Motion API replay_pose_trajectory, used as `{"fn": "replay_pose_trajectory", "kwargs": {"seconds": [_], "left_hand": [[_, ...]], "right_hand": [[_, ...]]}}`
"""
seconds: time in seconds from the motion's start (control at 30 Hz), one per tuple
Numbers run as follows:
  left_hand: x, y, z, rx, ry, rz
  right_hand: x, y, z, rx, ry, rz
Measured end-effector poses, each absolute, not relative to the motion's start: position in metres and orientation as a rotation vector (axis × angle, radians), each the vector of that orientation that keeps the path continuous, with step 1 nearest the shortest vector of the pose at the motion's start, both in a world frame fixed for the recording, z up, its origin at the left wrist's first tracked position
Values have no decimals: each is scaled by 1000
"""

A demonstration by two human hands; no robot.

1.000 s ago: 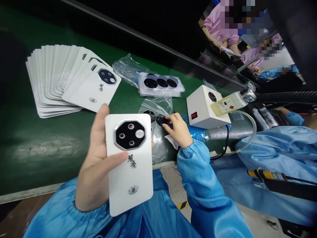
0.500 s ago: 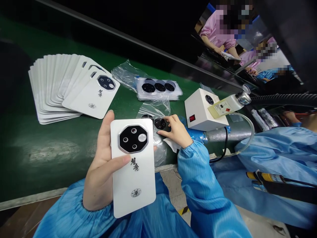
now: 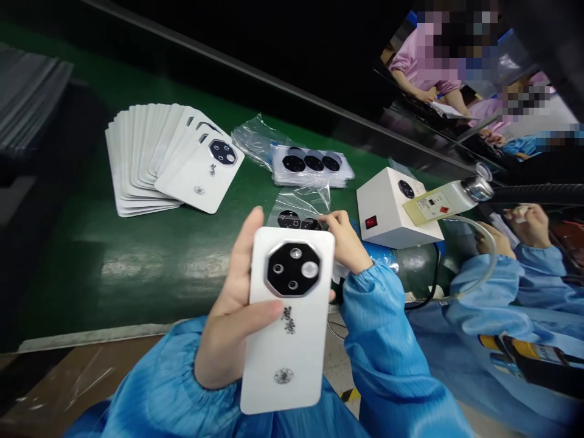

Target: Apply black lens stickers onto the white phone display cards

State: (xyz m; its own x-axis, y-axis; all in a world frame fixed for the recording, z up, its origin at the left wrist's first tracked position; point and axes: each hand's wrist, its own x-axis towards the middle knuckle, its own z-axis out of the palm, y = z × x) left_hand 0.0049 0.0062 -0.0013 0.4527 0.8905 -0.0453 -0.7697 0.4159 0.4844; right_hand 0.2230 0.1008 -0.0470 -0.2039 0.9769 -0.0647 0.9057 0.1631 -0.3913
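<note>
white phone back in left hand

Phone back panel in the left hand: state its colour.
The panel is white, its camera island black with a silver rim; shows best in the head view.

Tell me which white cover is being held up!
Start at the long green workbench. Near its front edge, the person's left hand holds one white phone back cover. Unlike the fanned stack on the bench, this one is lifted off it, showing a big black eight-sided camera patch.
</note>
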Motion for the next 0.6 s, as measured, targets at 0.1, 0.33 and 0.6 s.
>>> {"fn": "replay_pose_trajectory", "kwargs": {"seconds": [0.1, 0.33, 0.6], "left_hand": [[10, 1, -1, 390, 222, 1051], [10, -3, 2, 409, 228, 1028], [11, -4, 6, 366, 272, 1017]], "right_hand": [[224, 103, -46, -1844, -2224, 567], [219, 106, -43, -1892, -2168, 605], [215, 106, -43, -1928, -2120, 625]]}}
